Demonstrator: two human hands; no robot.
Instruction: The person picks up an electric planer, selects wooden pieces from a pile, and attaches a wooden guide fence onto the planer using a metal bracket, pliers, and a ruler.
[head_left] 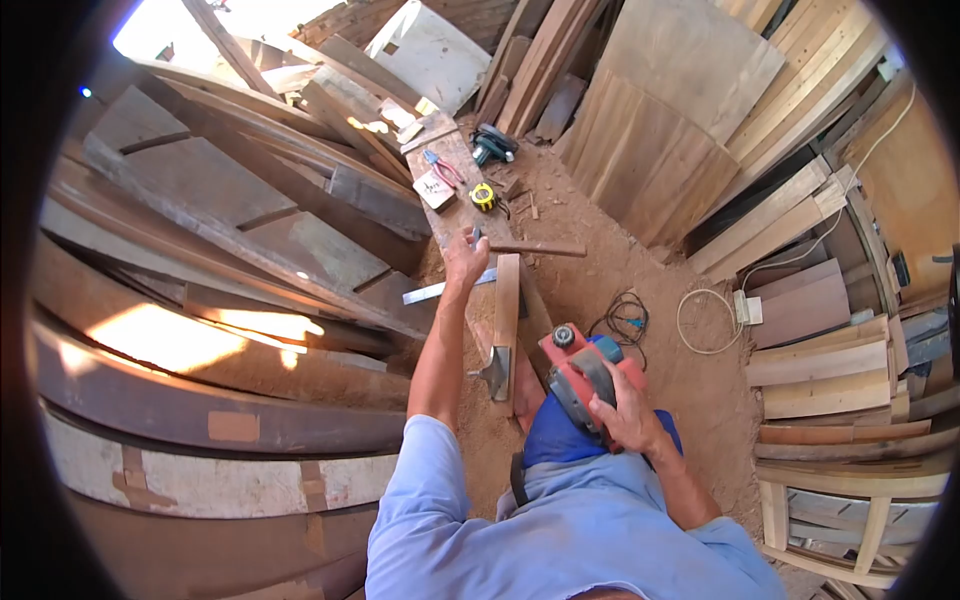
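Note:
My left hand is over the narrow wooden bench, its fingers pinched round a small dark object too small to name. My right hand grips the handle of a red and black electric planer over my lap. Below my left hand, a metal ruler or square lies across the bench, beside an upright-lying wooden piece. A metal tool head rests against that piece's lower end. Beyond the hand are a yellow tape measure, pliers and a small white block.
A green power tool is beside the bench's far end. A thin wooden stick juts right from the bench. Dark cable lies on the dusty floor. Stacked boards fill the left; wood panels lean at the right.

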